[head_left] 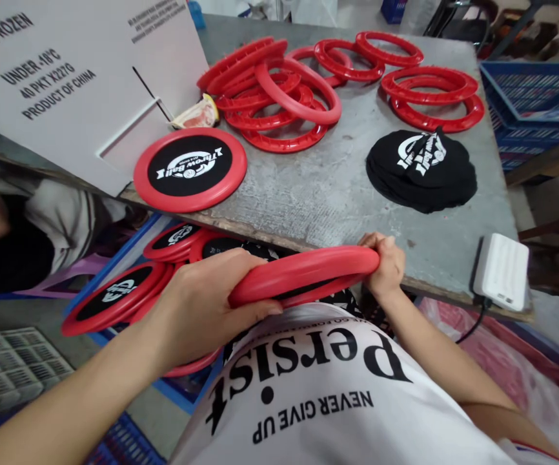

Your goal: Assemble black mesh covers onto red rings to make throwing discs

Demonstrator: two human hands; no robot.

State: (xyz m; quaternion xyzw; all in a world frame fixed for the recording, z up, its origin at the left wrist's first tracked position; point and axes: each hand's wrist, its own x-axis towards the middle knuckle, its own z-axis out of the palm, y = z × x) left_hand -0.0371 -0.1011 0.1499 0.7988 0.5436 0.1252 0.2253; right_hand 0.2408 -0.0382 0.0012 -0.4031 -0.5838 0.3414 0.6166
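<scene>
A red disc (308, 268) with a black centre is tilted nearly edge-on in front of my shirt. My left hand (206, 310) is closed on its left rim, thumb underneath. At its right end, the fingers of my right hand (385, 261) are curled round the rim. Another red disc with a printed black "Throw Ball" centre (190, 166) lies flat at the table's left edge. Farther right on the table is a loose pile of black printed fabric pieces (419, 169). Several bare red rings (279, 97) are heaped toward the back, with more red rings (432, 93) at the back right.
Below the table at left, a blue crate (115, 258) holds several red discs (115, 297). A large white carton (76, 71) stands on the left. A white power bank (501, 271) with a cable sits at the table's right corner. Blue crates (536, 90) stand beyond.
</scene>
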